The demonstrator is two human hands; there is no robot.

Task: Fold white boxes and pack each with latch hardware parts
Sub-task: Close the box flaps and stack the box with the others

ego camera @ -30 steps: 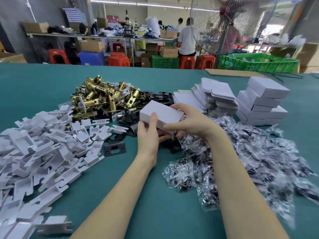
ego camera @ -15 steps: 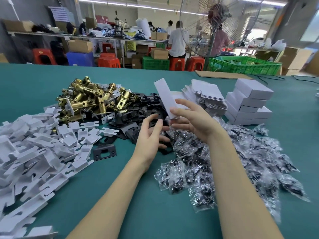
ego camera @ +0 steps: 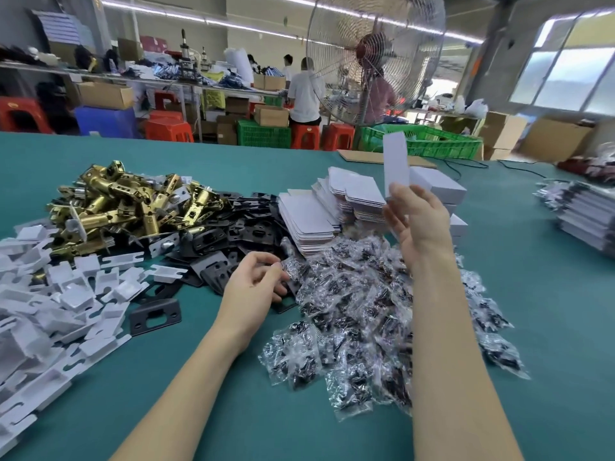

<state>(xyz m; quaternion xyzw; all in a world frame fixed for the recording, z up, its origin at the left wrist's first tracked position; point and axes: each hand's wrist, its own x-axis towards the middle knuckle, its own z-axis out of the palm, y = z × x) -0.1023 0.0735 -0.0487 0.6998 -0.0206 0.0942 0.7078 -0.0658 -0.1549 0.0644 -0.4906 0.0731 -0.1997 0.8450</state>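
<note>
**Right hand lifts a closed white box; left hand rests at the black plates**

The right hand point(ego camera: 420, 217) is raised above the green table point(ego camera: 549, 294) and holds a closed white cardboard box point(ego camera: 395, 164) upright by its lower end. The thumb and fingertips point(ego camera: 397, 197) pinch that end, while the rest of the box stands clear above the hand, in front of the stack of finished white boxes point(ego camera: 439, 186).

The left hand point(ego camera: 254, 282) is low, at the near edge of the pile of flat black metal strike plates point(ego camera: 233, 234), beside the heap of clear plastic bags of dark screws point(ego camera: 359, 311). Its fingers are loosely curled, the tips close to the thumb; whether they pinch a plate or a bag corner cannot be told.

Flat unfolded white box blanks point(ego camera: 307, 221) lie stacked between the plates and the finished boxes. Brass-coloured metal latch bodies point(ego camera: 126, 201) are heaped at the far left, with white plastic inserts point(ego camera: 50, 301) spread nearer. One black strike plate point(ego camera: 154, 316) lies alone by the left forearm.
</note>
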